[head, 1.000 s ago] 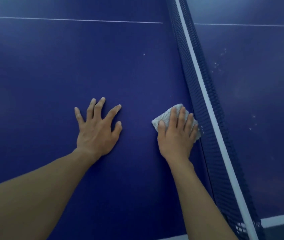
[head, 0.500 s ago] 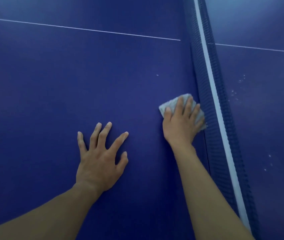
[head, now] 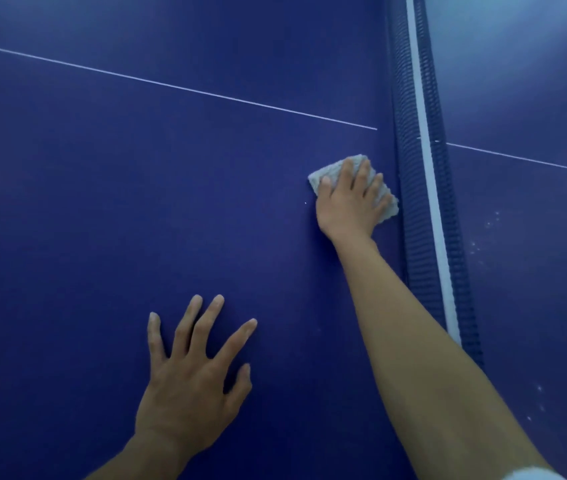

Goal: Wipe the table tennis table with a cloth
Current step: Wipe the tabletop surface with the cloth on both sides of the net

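Note:
The dark blue table tennis table point(head: 102, 202) fills the view. A folded light grey cloth point(head: 327, 173) lies flat on it close to the net, and my right hand point(head: 351, 206) presses down on it with fingers spread over the top, the arm stretched far forward. Most of the cloth is hidden under the hand. My left hand point(head: 192, 379) rests palm down on the table nearer to me, fingers apart, holding nothing.
The dark net point(head: 424, 202) with its white top band runs from top to lower right, just right of the cloth. A thin white centre line point(head: 171, 85) crosses the table. White specks point(head: 489, 223) dot the far half beyond the net.
My right hand has slid the cloth forward along the net, away from me and toward the white centre line. The left hand has stayed planted on the table.

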